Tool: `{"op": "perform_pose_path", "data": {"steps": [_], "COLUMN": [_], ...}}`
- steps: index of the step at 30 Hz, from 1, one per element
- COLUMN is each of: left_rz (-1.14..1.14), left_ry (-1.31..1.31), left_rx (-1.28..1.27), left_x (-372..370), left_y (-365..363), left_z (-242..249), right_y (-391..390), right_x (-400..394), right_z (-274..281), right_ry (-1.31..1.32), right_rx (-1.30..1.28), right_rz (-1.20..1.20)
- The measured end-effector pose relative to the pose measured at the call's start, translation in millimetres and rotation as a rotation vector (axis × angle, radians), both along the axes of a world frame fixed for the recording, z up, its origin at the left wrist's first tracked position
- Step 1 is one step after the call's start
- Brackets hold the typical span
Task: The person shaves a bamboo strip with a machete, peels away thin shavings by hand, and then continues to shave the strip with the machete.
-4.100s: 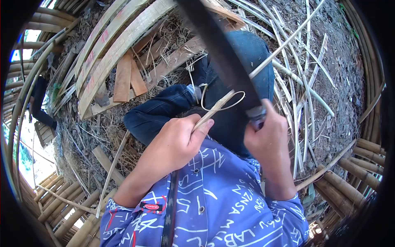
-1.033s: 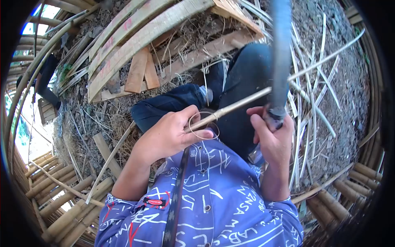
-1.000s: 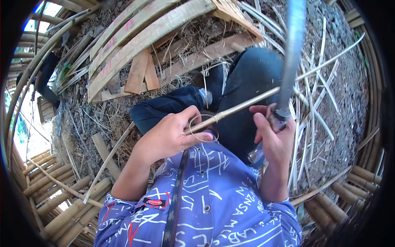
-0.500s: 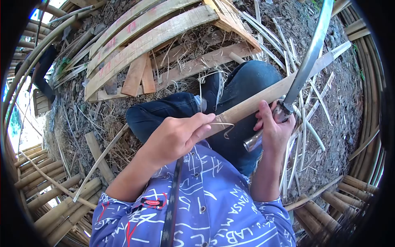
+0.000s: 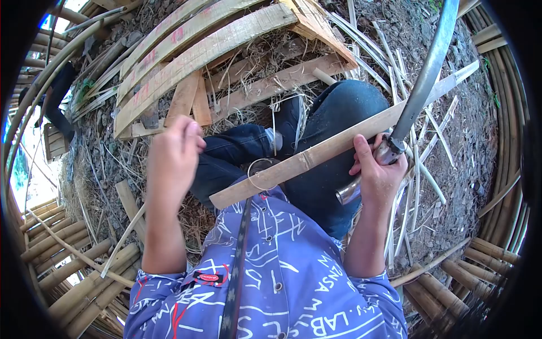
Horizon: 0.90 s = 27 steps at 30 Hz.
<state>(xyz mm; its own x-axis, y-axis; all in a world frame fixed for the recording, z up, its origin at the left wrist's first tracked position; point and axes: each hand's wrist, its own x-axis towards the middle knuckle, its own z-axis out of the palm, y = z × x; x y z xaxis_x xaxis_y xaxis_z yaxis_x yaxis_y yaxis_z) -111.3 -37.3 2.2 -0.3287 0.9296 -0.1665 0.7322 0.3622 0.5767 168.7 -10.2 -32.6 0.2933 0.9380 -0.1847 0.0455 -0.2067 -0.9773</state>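
My right hand (image 5: 377,175) grips a long knife (image 5: 420,90) by its handle, the blade pointing up and away. The same hand's thumb presses on a flat bamboo strip (image 5: 316,158). This strip lies slanted across my lap, from near my chest up to the right. A thin curled shaving (image 5: 259,171) hangs at its lower part. My left hand (image 5: 172,164) is lifted off the strip, to its left, with the fingers bunched together and nothing visible in them. My legs in dark jeans (image 5: 333,107) are under the strip.
Curved bamboo slats and short boards (image 5: 192,56) lie on the straw-covered ground ahead. Loose split strips (image 5: 420,164) are scattered to the right. Bamboo poles (image 5: 73,271) ring the spot at left and right. A person in dark clothes (image 5: 53,107) is at the far left.
My left hand has let go of the strip and risen up to the left. The strip now rests on my lap under my right thumb; the knife has stayed upright.
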Motion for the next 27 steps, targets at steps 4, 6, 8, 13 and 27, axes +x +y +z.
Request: {"op": "perform_pose_path", "data": {"steps": [4, 6, 8, 13, 27], "left_rz": [-0.288, -0.577, -0.633, -0.556, -0.707], "left_ry": [-0.460, -0.489, -0.362, -0.429, -0.725], "left_rx": [-0.160, -0.259, -0.054, -0.284, -0.352], "left_x": [-4, 4, 22, 0, -22], "left_y": [-7, -13, -12, 2, -16], "left_z": [17, 18, 17, 20, 27], "right_y": [0, 0, 0, 0, 1], "right_x": [2, 3, 2, 3, 4], "right_z": [-1, -1, -1, -2, -2], "right_ry": [-0.015, -0.014, -0.012, -0.012, 0.006], "right_rx": [-0.003, 0.008, 0.007, -0.009, 0.006], "right_rz": [0.001, 0.002, -0.007, -0.012, -0.039]}}
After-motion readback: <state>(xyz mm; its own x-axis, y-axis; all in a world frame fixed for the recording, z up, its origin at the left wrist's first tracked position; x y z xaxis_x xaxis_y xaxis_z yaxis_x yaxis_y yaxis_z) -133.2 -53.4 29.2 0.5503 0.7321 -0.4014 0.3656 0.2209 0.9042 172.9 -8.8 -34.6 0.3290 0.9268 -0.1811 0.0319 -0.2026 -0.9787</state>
